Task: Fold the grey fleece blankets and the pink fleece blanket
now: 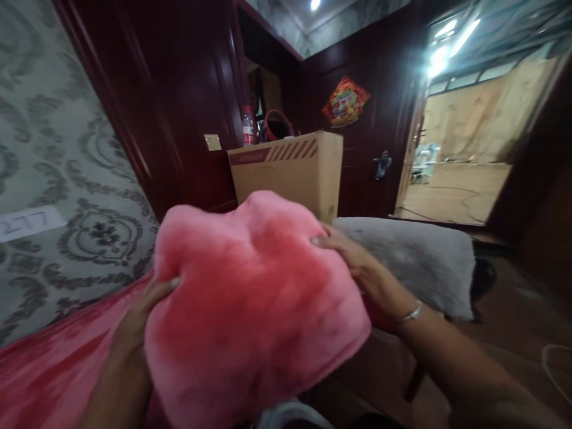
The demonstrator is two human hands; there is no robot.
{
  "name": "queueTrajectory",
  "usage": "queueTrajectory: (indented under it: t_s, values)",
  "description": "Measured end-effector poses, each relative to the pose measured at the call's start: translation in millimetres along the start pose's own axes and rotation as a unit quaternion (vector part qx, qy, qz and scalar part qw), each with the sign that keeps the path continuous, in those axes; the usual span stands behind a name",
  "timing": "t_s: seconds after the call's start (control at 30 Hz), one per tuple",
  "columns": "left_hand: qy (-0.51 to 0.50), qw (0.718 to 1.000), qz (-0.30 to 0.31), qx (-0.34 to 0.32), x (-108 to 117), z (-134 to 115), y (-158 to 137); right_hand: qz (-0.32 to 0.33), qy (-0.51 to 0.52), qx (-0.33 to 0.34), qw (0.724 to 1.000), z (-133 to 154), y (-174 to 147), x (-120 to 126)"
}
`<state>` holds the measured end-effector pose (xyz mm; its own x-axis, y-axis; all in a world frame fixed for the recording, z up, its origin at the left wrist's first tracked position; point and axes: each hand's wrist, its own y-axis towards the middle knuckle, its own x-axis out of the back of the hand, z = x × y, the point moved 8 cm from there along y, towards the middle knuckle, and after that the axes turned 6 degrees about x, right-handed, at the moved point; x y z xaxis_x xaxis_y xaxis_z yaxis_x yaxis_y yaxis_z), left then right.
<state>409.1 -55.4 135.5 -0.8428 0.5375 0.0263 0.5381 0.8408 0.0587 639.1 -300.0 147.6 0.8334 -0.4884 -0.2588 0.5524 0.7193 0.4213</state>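
A plush pink and red cushion fills the middle of the head view, raised in front of me and slightly blurred. My left hand grips its left edge, with the thumb on the front and the other fingers hidden behind. On the upper right edge, my right hand holds it the same way, thumb in front. A bracelet circles my right wrist. Beyond that hand lies a grey fluffy cushion, apart from my fingers. To the left, a pink and red plush cover spreads beneath my left arm.
A large cardboard box stands ahead, with a red-capped bottle on or just behind its top. Dark red doors rise behind it. At right, a doorway opens to a lit room. Patterned wallpaper covers the left wall.
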Motion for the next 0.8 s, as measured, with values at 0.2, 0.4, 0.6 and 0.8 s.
queueTrajectory:
  t_s: [0.2, 0.4, 0.6, 0.8]
  values:
    - [-0.174, 0.953, 0.247, 0.031, -189, -70, 20, -0.193, -0.078, 0.076, 0.975, 117, -50, 108]
    - [-0.155, 0.903, 0.4, -0.023, -340, -73, 43, -0.351, -0.123, 0.058, 0.926, 138, -97, 204]
    - [-0.029, 0.925, 0.373, 0.071, -399, 3, 58, -0.427, -0.113, -0.034, 0.896, 90, -129, 258]
    - [-0.048, 0.933, 0.356, -0.009, -399, 3, 70, -0.462, -0.123, -0.022, 0.878, 94, -130, 256]
